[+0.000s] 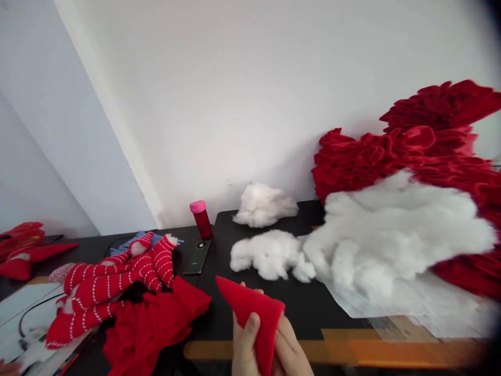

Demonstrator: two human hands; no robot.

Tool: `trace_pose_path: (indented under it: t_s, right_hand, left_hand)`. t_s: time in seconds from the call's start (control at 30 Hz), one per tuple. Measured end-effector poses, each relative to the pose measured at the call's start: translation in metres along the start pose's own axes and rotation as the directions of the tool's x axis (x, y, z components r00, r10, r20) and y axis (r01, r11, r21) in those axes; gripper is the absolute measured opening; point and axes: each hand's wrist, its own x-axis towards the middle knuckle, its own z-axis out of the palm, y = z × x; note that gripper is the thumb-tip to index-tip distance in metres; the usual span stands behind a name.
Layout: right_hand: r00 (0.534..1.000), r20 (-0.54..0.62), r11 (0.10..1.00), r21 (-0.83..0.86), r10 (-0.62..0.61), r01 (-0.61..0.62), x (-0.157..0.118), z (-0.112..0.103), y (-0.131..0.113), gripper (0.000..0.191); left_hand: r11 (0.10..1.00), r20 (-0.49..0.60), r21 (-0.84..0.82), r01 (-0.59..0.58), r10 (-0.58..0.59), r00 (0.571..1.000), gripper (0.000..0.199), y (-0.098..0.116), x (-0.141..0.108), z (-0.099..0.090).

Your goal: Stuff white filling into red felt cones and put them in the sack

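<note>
Left hand (245,342): low centre, thumb pressed on a red felt cone (250,313).
Right hand (291,351): just beside the left, fingers wrapped on the cone's lower part.
Hand state: together, both clamped on the cone, tip toward upper left.
Surface: black tabletop (313,308), white polyester stuffing (270,256) just ahead, red-and-white striped knit pieces (105,284) left.
Room: white wall (219,104) behind.
Edges: red felt heap (415,156) bounds the right; tabletop's far edge meets the wall.

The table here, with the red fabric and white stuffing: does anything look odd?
A dark phone looks out of place: it lies among craft materials, between striped red fabric pieces and loose white stuffing, near the red felt cone in the hands.
</note>
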Motion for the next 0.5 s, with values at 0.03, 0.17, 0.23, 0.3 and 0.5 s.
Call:
trace_pose_path:
  t_s: [0.03,0.17,0.23,0.3,0.5]
  right_hand:
    - [1.000,0.002,0.999,0.029,0.018,-0.018,0.002,-0.002,-0.003,0.046]
    - [0.983,-0.061,0.968,0.195,0.176,-0.161,-0.003,-0.009,-0.004,0.042]
    - [0.958,-0.032,0.921,0.288,0.284,-0.263,-0.008,-0.012,0.003,0.042]
    - [0.940,-0.007,0.878,0.359,0.341,-0.316,-0.012,-0.014,0.011,0.040]
    - [0.989,-0.132,0.992,0.114,0.061,-0.046,-0.007,-0.007,0.009,0.041]
  left_hand:
    - [0.999,-0.029,0.015,-0.036,0.036,0.999,0.091,-0.001,-0.001,0.002]
    - [0.988,-0.004,0.103,-0.114,0.115,0.993,0.100,-0.001,-0.004,0.007]
    - [0.996,0.053,0.067,-0.063,0.060,0.997,0.087,0.004,-0.005,0.006]
    - [0.998,0.073,0.061,-0.011,0.006,0.997,0.075,0.011,-0.004,0.004]
    - [0.980,-0.026,0.178,-0.084,0.090,0.996,0.040,0.017,0.001,0.005]
